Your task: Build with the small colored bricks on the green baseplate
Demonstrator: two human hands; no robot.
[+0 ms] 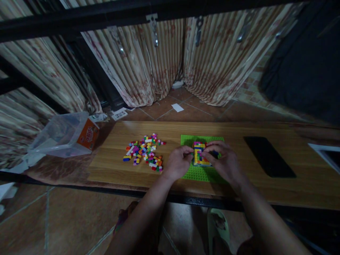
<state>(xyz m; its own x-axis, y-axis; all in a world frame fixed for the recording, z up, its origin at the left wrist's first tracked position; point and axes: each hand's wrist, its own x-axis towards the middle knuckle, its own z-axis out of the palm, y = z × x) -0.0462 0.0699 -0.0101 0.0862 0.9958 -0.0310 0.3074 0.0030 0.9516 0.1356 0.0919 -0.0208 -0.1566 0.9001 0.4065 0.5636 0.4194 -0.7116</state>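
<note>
A small rectangular build of toy bricks, in yellow, blue, pink and other colours, stands on a green studded baseplate. From the left, my left hand is closed, with thumb and fingertips at the build's left side. My right hand reaches over the right part of the build, its thumb and forefinger closed on it near the top. The fingers hide much of that right side, and any single loose brick between them is too small to make out.
Many loose toy bricks lie in a pile on the wooden tabletop at left. A black flat slab lies right of the baseplate, with a white-edged object beyond. A clear plastic bin stands past the table's left end.
</note>
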